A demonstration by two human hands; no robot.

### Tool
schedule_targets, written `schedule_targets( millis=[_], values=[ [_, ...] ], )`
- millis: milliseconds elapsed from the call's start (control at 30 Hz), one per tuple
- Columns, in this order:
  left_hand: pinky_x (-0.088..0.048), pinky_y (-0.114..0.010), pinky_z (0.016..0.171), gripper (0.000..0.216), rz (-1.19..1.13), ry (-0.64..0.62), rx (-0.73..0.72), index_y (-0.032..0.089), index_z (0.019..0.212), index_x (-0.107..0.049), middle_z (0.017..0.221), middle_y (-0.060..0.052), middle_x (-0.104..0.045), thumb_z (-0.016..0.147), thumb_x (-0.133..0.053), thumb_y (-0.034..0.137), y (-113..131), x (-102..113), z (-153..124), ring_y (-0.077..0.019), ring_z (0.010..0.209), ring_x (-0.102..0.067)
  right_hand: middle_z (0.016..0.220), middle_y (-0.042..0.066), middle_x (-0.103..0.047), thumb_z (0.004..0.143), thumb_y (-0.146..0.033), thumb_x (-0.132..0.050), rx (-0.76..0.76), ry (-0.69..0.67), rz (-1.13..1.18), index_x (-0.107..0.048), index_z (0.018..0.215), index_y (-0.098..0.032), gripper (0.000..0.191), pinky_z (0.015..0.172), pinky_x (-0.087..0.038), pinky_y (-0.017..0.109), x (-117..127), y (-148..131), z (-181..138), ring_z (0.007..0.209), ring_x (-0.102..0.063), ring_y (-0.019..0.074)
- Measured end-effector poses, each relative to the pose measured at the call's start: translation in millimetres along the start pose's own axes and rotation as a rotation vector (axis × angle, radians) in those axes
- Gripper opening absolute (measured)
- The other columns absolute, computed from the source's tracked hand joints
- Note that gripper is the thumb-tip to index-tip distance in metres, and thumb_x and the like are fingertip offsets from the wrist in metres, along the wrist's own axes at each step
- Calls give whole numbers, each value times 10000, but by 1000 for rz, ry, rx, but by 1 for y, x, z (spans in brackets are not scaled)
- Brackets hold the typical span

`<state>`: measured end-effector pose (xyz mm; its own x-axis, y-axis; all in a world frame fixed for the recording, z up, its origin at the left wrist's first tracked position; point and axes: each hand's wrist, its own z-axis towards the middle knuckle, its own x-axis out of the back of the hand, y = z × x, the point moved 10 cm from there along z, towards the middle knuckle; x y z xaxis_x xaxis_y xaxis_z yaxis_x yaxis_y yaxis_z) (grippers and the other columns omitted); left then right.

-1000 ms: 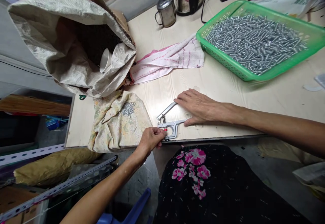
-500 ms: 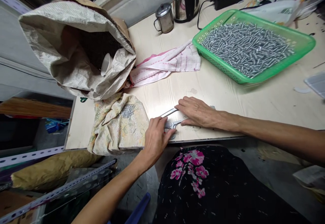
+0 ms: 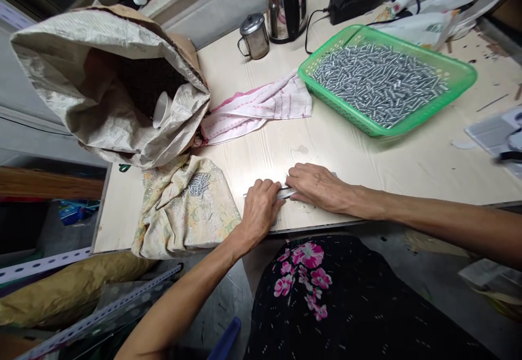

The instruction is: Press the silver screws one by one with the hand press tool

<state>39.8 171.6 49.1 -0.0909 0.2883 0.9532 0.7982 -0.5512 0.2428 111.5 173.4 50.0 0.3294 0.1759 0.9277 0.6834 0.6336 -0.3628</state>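
A metal plier-like press tool lies near the table's front edge, mostly hidden under both hands. My left hand covers its head, fingers curled down onto it. My right hand lies on the handles, fingers pressed together over them. Only a short strip of handle shows between the two hands. A patterned cloth with a small pile of metal pins lies just left of my left hand.
A green basket full of metal pins stands at the back right. A large open sack with a white cup inside sits at the back left, a pink-striped towel beside it. A steel mug and kettle stand behind.
My left hand moved from the table's edge up onto the tool's head and now covers it. My right hand pushed the handles together. The view shifted slightly.
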Motion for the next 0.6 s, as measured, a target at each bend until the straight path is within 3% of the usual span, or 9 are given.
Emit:
schedule_targets(
  millis=[100,200,267,333,400,467,600],
  values=[
    [-470,-382,798,117,27,-17,-4,180,1008,-611,958,-68,-628,934,-547,244,1,-4,0,-246,924,-516,815,58,-593,951,-210,-485,3,-5,28,-577,817,-163,169,706,-354,317,-7,-4,-2,776,-485,186],
    [-486,-390,813,173,22,18,1,172,1081,-603,994,-74,-642,934,-548,246,0,-4,-2,-249,940,-526,856,74,-599,938,-231,-532,-28,7,4,-595,856,-148,133,709,-363,322,-5,-2,-3,807,-491,199],
    [-496,-420,874,294,14,102,22,157,1217,-548,1130,-107,-630,935,-546,243,-1,-1,-6,-257,1022,-535,950,103,-605,910,-297,-598,-32,35,-26,-609,961,-131,173,737,-380,332,2,3,-3,884,-500,228],
    [-473,-472,978,380,15,212,28,148,1317,-481,1315,-153,-560,945,-519,216,3,-1,-16,-279,1189,-507,1038,132,-600,881,-429,-635,-2,65,-36,-604,1071,-121,362,779,-392,352,9,7,0,949,-496,256],
    [-417,-519,1070,393,19,292,3,161,1352,-464,1436,-163,-485,960,-477,189,12,-8,-28,-302,1351,-415,1032,136,-608,901,-509,-579,24,70,-31,-616,1088,-127,426,799,-390,365,12,12,5,941,-501,257],
    [-378,-550,1113,388,7,321,-32,184,1361,-473,1452,-142,-497,974,-456,205,24,-20,-38,-309,1409,-371,982,122,-623,952,-444,-511,11,66,-37,-645,1025,-143,338,786,-379,354,12,20,13,905,-511,240],
    [-340,-569,1144,355,-64,347,-27,178,1320,-529,1386,-123,-580,987,-453,274,34,-34,-49,-298,1374,-441,930,99,-641,944,-261,-520,-1,65,-112,-658,881,-155,185,746,-343,335,10,32,34,874,-522,220]
  ],
)
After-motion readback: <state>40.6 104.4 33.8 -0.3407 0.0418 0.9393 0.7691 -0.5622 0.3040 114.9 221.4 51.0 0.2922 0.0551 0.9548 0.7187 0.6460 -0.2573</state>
